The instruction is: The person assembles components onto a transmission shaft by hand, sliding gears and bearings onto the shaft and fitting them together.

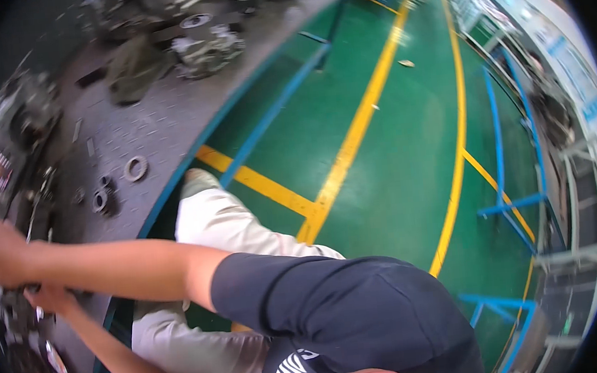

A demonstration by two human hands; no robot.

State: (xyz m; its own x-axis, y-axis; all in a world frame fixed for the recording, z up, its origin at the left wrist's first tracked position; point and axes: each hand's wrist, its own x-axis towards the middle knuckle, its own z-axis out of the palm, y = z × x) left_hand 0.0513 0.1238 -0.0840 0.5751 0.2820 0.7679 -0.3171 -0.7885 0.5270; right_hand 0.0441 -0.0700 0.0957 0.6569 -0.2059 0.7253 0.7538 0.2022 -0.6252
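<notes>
My right hand reaches to the far left edge of the view, its fingers curled round something dark that I cannot make out. Just below it, my left hand has its fingers bent against metal parts; what they grip is hidden. Both hands are over the cluttered side of a grey metal workbench. Above them stands a large grey metal casting, blurred at the rim. On the bench closer to me lie a pale metal ring and a darker ring-shaped part.
Another metal housing and a dark cloth-like item sit farther along the bench. Its blue frame borders a green floor with yellow lines. Blue and grey racks stand to the right.
</notes>
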